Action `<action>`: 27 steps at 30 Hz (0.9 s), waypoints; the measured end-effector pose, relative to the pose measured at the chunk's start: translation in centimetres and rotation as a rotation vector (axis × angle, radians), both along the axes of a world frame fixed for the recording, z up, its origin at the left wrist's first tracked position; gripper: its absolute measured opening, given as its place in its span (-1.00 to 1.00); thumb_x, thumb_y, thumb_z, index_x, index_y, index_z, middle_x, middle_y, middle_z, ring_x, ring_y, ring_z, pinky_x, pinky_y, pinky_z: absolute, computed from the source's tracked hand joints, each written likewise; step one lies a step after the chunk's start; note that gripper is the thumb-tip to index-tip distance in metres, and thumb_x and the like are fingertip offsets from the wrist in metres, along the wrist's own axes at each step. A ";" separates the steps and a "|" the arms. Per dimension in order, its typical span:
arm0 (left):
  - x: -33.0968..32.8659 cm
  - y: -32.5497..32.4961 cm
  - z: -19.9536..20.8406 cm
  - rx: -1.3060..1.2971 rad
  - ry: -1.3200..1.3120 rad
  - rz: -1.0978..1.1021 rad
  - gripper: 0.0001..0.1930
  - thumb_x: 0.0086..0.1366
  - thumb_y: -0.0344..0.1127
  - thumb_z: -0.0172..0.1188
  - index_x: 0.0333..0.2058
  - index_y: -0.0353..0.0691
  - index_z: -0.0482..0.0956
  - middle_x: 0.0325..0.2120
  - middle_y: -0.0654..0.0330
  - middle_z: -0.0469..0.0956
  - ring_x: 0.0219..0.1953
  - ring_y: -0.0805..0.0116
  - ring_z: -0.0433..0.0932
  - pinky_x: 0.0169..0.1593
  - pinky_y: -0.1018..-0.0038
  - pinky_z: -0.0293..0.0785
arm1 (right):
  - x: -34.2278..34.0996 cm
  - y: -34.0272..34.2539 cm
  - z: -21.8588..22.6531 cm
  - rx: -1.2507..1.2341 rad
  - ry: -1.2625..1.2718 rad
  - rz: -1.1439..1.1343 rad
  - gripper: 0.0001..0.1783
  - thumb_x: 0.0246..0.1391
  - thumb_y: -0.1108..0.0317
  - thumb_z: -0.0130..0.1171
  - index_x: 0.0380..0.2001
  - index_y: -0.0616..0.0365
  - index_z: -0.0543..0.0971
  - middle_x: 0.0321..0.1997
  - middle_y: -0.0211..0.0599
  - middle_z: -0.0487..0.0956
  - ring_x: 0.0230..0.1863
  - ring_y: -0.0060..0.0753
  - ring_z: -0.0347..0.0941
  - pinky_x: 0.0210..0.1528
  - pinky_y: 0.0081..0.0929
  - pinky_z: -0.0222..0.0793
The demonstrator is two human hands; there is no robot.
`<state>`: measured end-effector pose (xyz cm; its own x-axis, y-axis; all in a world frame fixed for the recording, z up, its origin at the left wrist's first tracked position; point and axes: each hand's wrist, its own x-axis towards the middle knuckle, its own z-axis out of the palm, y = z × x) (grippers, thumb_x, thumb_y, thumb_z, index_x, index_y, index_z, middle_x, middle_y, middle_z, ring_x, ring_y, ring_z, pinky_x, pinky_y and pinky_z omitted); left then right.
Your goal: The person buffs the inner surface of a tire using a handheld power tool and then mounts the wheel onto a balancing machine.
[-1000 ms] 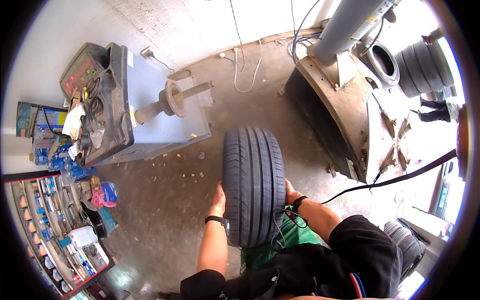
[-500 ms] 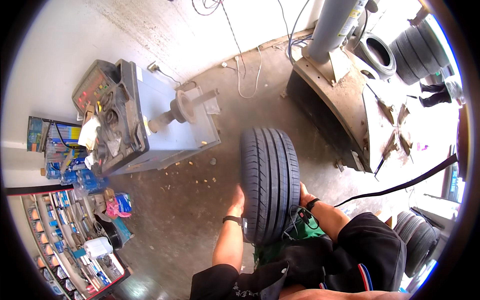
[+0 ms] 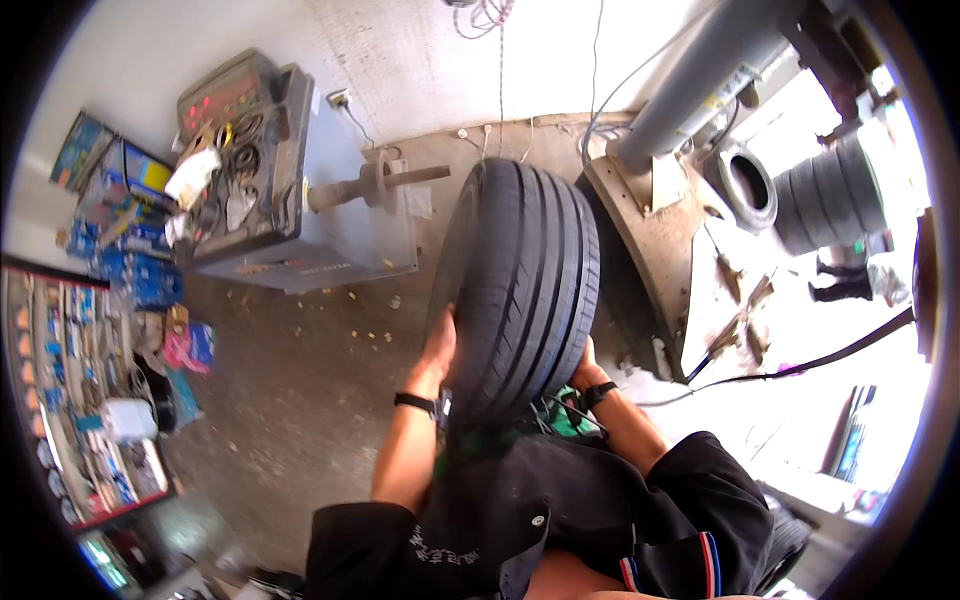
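Note:
A black car tyre (image 3: pixel 535 275) with long tread grooves is held upright in front of my body, its tread toward me. My left hand (image 3: pixel 438 350) presses on its left side, and my right hand (image 3: pixel 584 370) grips the lower right side; most of the right fingers are hidden behind the tyre. Each wrist has a dark band. Ahead and to the left, the horizontal shaft (image 3: pixel 415 175) of a grey wheel balancer (image 3: pixel 345 235) points toward the tyre, with a gap between them.
A tyre changer (image 3: pixel 640 215) with a grey column (image 3: pixel 690 95) stands close at the right. Beyond it are a loose tyre (image 3: pixel 745 188) and stacked tyres (image 3: pixel 835 195). A shelf rack (image 3: pixel 85 400) and bottled water packs (image 3: pixel 145 278) line the left. A black hose (image 3: pixel 800 365) crosses at right.
The tyre has risen and moved forward in my hands, tilting slightly. My view has shifted, so the balancer and the tyre changer sit differently around it.

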<state>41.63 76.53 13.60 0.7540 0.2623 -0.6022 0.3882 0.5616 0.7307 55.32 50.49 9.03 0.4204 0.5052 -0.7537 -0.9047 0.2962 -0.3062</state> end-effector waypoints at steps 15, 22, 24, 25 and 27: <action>7.5 10.3 5.1 0.471 -0.346 -0.014 -0.44 0.47 -0.01 -0.32 -0.04 -0.44 0.46 -0.05 -0.07 0.49 0.02 0.12 0.44 0.10 0.35 0.30 | 6.1 7.7 6.3 -0.028 -0.295 0.038 -0.20 0.17 -0.33 -0.22 0.21 0.08 0.38 0.21 -0.22 0.46 0.20 -0.03 0.35 0.24 -0.05 0.26; 9.7 12.6 1.9 0.668 -0.303 0.161 -0.49 0.46 -0.05 -0.27 -0.25 -0.39 0.53 -0.29 -0.23 0.56 -0.14 -0.25 0.50 -0.07 0.05 0.39 | 5.8 11.9 8.1 -0.213 -0.257 -0.010 -0.17 0.19 -0.36 -0.32 0.29 0.04 0.27 0.32 -0.24 0.34 0.31 -0.04 0.20 0.34 -0.07 0.11; 10.3 13.5 2.0 0.705 -0.305 0.152 -0.49 0.45 -0.05 -0.27 -0.24 -0.39 0.53 -0.29 -0.23 0.56 -0.14 -0.26 0.50 -0.07 0.05 0.40 | 6.8 12.3 7.4 -0.230 -0.309 -0.010 -0.17 0.20 -0.35 -0.34 0.30 0.04 0.24 0.35 -0.25 0.30 0.34 -0.05 0.17 0.36 -0.08 0.07; 10.1 14.2 3.5 0.730 -0.296 0.105 -0.49 0.45 -0.04 -0.26 -0.23 -0.40 0.53 -0.28 -0.23 0.56 -0.14 -0.27 0.49 -0.06 0.05 0.40 | 7.0 12.7 7.5 -0.244 -0.322 -0.020 -0.17 0.21 -0.34 -0.35 0.31 0.04 0.23 0.36 -0.25 0.29 0.35 -0.06 0.15 0.37 -0.09 0.05; 11.0 14.8 3.9 0.787 -0.278 0.057 -0.49 0.44 -0.03 -0.25 -0.22 -0.41 0.52 -0.27 -0.24 0.56 -0.13 -0.27 0.49 -0.04 0.04 0.39 | 7.9 12.8 7.5 -0.214 -0.305 -0.023 -0.20 0.23 -0.30 -0.35 0.31 0.04 0.23 0.35 -0.25 0.29 0.35 -0.07 0.16 0.37 -0.10 0.06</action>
